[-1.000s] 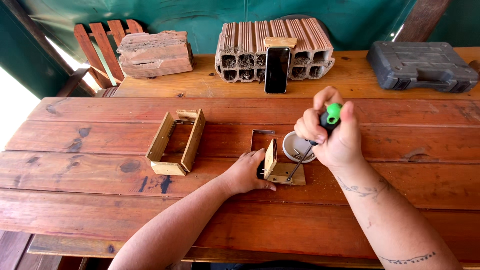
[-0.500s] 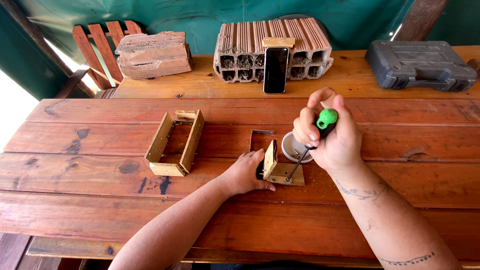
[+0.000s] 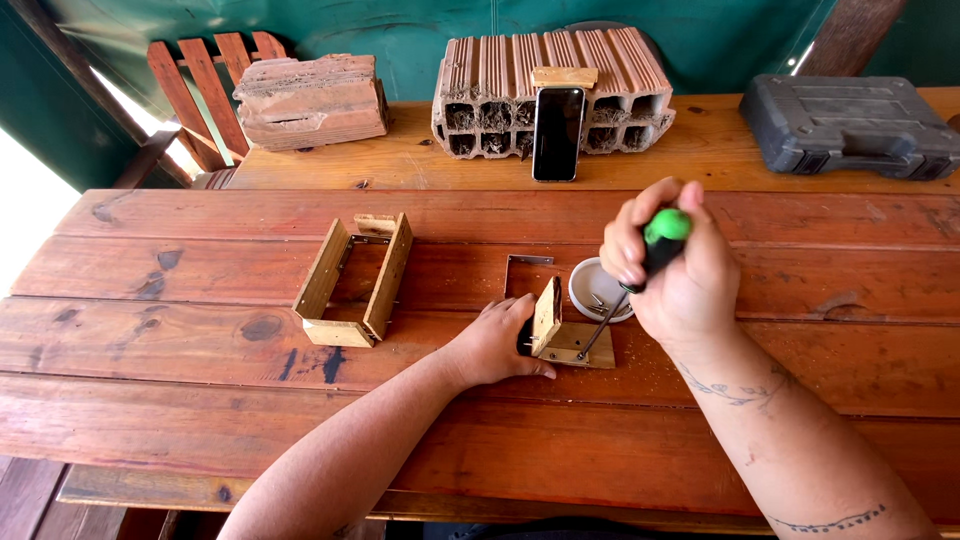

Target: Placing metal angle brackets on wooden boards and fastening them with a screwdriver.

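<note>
A: Right hand [image 3: 672, 268]?
B: Fist closed round a green-handled screwdriver [image 3: 640, 268], tip down on the small wooden corner piece [image 3: 562, 330] mid-table.
A: Left hand [image 3: 497, 342]?
B: Fingers wrapped against its upright board, beside the white dish [image 3: 598, 288].

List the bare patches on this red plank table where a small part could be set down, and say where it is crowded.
Free: the planks left of the open wooden frame; the near planks below both forearms; the far-right planks below the grey tool case. Crowded: around the left hand, the small wooden corner piece, the white dish of screws and the right hand gripping the green-handled screwdriver.
</note>
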